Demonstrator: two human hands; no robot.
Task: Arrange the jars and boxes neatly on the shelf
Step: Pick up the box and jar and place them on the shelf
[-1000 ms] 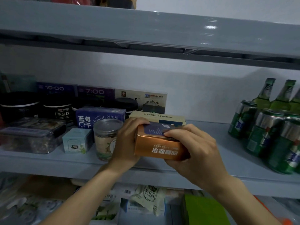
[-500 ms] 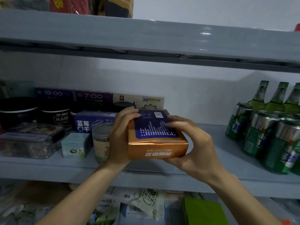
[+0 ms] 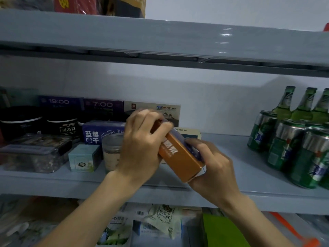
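Note:
An orange box (image 3: 179, 157) with a dark blue face is tilted above the middle of the grey shelf (image 3: 249, 168). My left hand (image 3: 142, 145) grips its upper left end and my right hand (image 3: 211, 168) holds its lower right end. Just left of my left hand stands a clear jar (image 3: 112, 152) with a transparent lid, partly hidden. A small pale blue box (image 3: 83, 158) and a blue box with white characters (image 3: 101, 131) sit beside it. A cream box (image 3: 188, 133) lies flat behind the orange box.
Black tubs (image 3: 60, 123) and dark boxes line the shelf's back left, with a clear lidded container (image 3: 33, 152) in front. Green cans (image 3: 284, 148) and green bottles (image 3: 302, 104) crowd the right end. Another shelf board (image 3: 160, 40) hangs overhead. Packets lie on the shelf below.
The orange box has turned from lying flat, blue face up, to a steep tilt with its orange side toward me. Both hands kept hold and shifted with it.

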